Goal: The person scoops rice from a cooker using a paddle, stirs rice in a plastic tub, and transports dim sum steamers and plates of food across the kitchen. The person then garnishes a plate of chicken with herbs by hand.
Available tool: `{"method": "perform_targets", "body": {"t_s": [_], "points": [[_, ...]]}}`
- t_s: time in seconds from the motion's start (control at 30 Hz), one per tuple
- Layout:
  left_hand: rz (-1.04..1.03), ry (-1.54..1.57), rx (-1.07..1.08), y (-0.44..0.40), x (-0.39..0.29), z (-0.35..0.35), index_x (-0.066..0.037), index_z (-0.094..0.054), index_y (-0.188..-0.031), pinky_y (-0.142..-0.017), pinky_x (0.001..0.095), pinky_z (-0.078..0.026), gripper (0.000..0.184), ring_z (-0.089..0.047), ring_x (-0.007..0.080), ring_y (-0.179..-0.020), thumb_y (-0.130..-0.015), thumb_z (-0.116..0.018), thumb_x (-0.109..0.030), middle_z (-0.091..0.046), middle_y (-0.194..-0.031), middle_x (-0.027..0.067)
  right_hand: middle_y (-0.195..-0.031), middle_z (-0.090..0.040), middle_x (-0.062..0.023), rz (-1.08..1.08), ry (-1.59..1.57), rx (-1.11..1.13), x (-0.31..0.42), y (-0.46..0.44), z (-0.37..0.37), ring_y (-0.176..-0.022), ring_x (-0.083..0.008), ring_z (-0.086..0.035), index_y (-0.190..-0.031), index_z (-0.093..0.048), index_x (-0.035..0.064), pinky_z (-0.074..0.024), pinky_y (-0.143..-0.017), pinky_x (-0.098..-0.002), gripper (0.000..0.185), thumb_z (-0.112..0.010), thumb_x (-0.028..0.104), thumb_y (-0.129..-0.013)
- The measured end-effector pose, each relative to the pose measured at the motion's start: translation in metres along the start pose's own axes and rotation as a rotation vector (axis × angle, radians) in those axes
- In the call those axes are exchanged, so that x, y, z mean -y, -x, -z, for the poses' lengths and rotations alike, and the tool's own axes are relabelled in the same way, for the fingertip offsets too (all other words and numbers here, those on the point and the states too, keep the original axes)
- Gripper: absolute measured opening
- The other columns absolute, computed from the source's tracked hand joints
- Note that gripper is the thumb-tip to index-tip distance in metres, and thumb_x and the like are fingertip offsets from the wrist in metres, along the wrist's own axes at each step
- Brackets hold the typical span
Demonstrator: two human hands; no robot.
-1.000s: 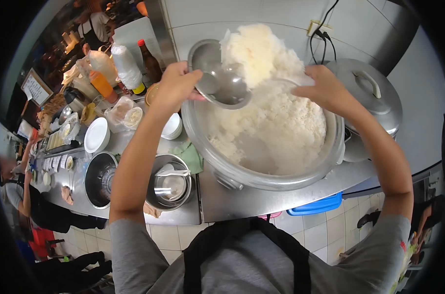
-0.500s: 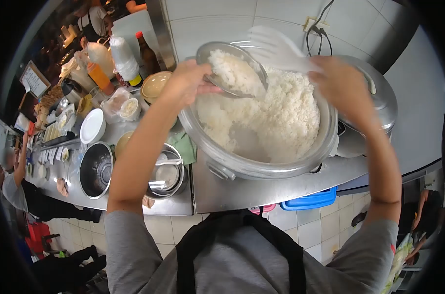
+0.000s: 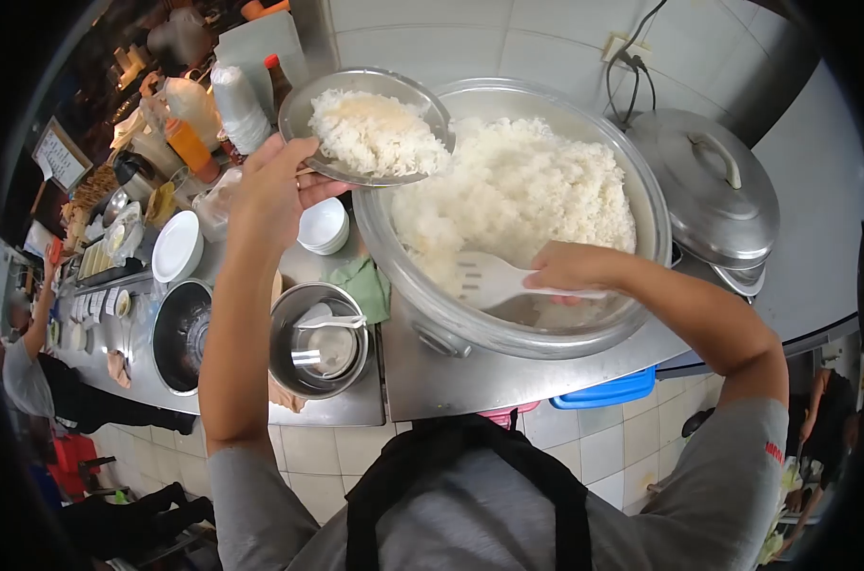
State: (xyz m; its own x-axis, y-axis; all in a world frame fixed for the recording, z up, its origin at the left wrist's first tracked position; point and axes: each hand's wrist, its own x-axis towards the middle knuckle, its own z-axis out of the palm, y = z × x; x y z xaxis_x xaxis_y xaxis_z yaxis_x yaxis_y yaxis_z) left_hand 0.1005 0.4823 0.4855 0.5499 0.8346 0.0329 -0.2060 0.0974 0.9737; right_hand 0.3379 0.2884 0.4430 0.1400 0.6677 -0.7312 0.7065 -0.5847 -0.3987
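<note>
Clearly, the right hand's [image 3: 570,268] fingers are wrapped round the handle of the white slotted paddle [image 3: 489,278], whose blade lies at the rice at about seven o'clock inside the big pot [image 3: 537,341]; the left hand [image 3: 282,181] is part-closed on the steel bowl [image 3: 394,81], thumb by the rim and fingers beneath, at ten o'clock over the pot's edge. The step looks like scooping: the bowl already carries a mound of rice, and more rice [image 3: 551,190] is heaped toward one o'clock in the pot. Lifting a load would call for a level blade and a steady bowl. Steam blurs the rice near the paddle, the left fingertips under the bowl are hidden, and so is how much rice the blade bears. At three o'clock, a domed lid [image 3: 679,200] conceals what it covers.
</note>
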Motion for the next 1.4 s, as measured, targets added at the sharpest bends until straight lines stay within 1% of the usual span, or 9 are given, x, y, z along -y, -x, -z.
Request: {"method": "perform_targets", "body": {"t_s": [0.13, 0.47, 0.63, 0.73, 0.8, 0.9, 0.97, 1.27, 1.4], "points": [[-0.007, -0.016, 0.036, 0.01, -0.006, 0.009, 0.004, -0.047, -0.1, -0.065, 0.0267, -0.053, 0.025, -0.061, 0.0213, -0.074, -0.082, -0.047, -0.014, -0.059, -0.09, 0.0145, -0.056, -0.05, -0.0057, -0.008, -0.349, -0.07, 0.005, -0.032, -0.023, -0.044, -0.0136, -0.045, -0.067, -0.053, -0.0022, -0.0352, -0.041, -0.0275, 0.032, -0.044, 0.025, -0.081], [-0.055, -0.028, -0.001, 0.022, -0.015, 0.01, 0.004, -0.047, -0.1, -0.064, 0.0269, -0.054, 0.025, -0.062, 0.0183, -0.07, -0.082, -0.047, -0.013, -0.059, -0.088, 0.0136, -0.055, -0.049, -0.0073, -0.081, -0.486, -0.253, 0.025, -0.055, -0.025, -0.044, -0.0156, -0.041, -0.063, -0.051, 0.0004, -0.0303, -0.044, -0.032, 0.035, -0.045, 0.029, -0.081], [-0.117, -0.051, -0.022, 0.035, -0.021, 0.022, 0.005, -0.047, -0.102, -0.061, 0.0276, -0.054, 0.026, -0.062, 0.0186, -0.068, -0.081, -0.045, -0.011, -0.059, -0.088, 0.0147, -0.058, -0.053, -0.0134, 0.065, -0.548, -0.305, 0.018, -0.056, -0.018, -0.043, -0.0181, -0.047, -0.068, -0.053, -0.008, -0.0335, -0.037, -0.0316, 0.027, -0.051, 0.017, -0.077], [-0.087, -0.087, -0.057, 0.041, -0.023, 0.028, 0.005, -0.047, -0.104, -0.057, 0.0273, -0.055, 0.028, -0.062, 0.0192, -0.066, -0.08, -0.044, -0.01, -0.059, -0.088, 0.0151, -0.058, -0.054, -0.0155, 0.166, -0.46, -0.473, 0.018, -0.066, -0.013, -0.04, -0.0184, -0.046, -0.067, -0.053, -0.0078, -0.0341, -0.036, -0.0315, 0.028, -0.052, 0.018, -0.078], [-0.087, -0.089, -0.096, 0.04, -0.02, 0.029, 0.002, -0.048, -0.103, -0.048, 0.0225, -0.053, 0.026, -0.062, 0.0155, -0.06, -0.079, -0.046, -0.01, -0.062, -0.081, 0.0116, -0.057, -0.053, -0.0151, 0.225, -0.489, -0.493, 0.013, -0.085, -0.007, -0.041, -0.0181, -0.046, -0.066, -0.052, -0.0074, -0.0347, -0.036, -0.0311, 0.029, -0.053, 0.019, -0.079], [-0.078, -0.103, -0.077, 0.037, -0.02, 0.036, 0.003, -0.049, -0.101, -0.047, 0.0218, -0.053, 0.026, -0.062, 0.0151, -0.06, -0.079, -0.046, -0.009, -0.061, -0.08, 0.012, -0.056, -0.052, -0.0137, 0.305, -0.579, -0.425, 0.0, -0.096, 0.007, -0.041, -0.0172, -0.046, -0.066, -0.052, -0.0069, -0.0353, -0.037, -0.0301, 0.03, -0.053, 0.02, -0.081], [-0.098, -0.101, -0.067, 0.035, -0.021, 0.031, 0.003, -0.049, -0.101, -0.047, 0.0215, -0.053, 0.026, -0.062, 0.015, -0.06, -0.078, -0.045, -0.009, -0.061, -0.08, 0.0121, -0.056, -0.051, -0.0126, 0.331, -0.643, -0.337, 0.0, -0.089, 0.013, -0.041, -0.0166, -0.045, -0.067, -0.051, -0.0069, -0.0352, -0.037, -0.0295, 0.031, -0.052, 0.02, -0.082], [-0.132, -0.177, 0.0, 0.007, -0.021, -0.007, 0.006, -0.048, -0.102, -0.049, 0.0225, -0.053, 0.029, -0.062, 0.0189, -0.06, -0.078, -0.044, -0.009, -0.06, -0.084, 0.0141, -0.057, -0.049, -0.007, 0.25, -0.567, -0.648, -0.008, -0.003, 0.055, -0.04, -0.0108, -0.042, -0.073, -0.053, -0.0028, -0.0328, -0.036, -0.0252, 0.032, -0.051, 0.028, -0.083], [-0.074, -0.174, 0.051, -0.029, 0.004, -0.044, 0.011, -0.047, -0.096, -0.048, 0.0265, -0.053, 0.024, -0.061, 0.0243, -0.06, -0.078, -0.044, -0.004, -0.058, -0.082, 0.0209, -0.058, -0.053, -0.0104, 0.224, -0.467, -0.78, -0.001, 0.03, 0.066, -0.045, -0.0164, -0.05, -0.072, -0.053, -0.0025, -0.0387, -0.042, -0.0298, 0.03, -0.052, 0.026, -0.082]]}}
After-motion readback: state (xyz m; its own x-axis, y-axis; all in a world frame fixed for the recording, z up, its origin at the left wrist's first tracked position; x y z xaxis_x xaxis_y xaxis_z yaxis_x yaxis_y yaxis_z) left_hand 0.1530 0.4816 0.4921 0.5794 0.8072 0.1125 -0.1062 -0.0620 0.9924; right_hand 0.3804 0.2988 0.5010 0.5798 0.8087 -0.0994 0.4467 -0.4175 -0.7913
